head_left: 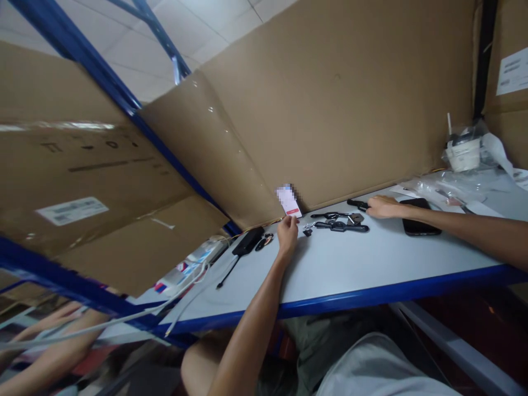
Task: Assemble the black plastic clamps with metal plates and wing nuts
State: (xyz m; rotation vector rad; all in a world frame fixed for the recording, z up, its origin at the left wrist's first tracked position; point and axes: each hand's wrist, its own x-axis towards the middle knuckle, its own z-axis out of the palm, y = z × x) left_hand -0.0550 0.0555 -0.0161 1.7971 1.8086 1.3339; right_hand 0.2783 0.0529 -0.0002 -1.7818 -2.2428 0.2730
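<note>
My left hand pinches a small white card with a red stripe and holds it upright over the pale table. My right hand rests further right on the table, fingers curled on a small black tool. Between the hands lie black-handled keys or tools on a ring. A black phone lies just behind my right wrist.
A big cardboard sheet stands behind the table. A black box with a cable and a white power strip lie to the left. Clear plastic bags and a white device sit at the far right. Another person's arm shows at the lower left.
</note>
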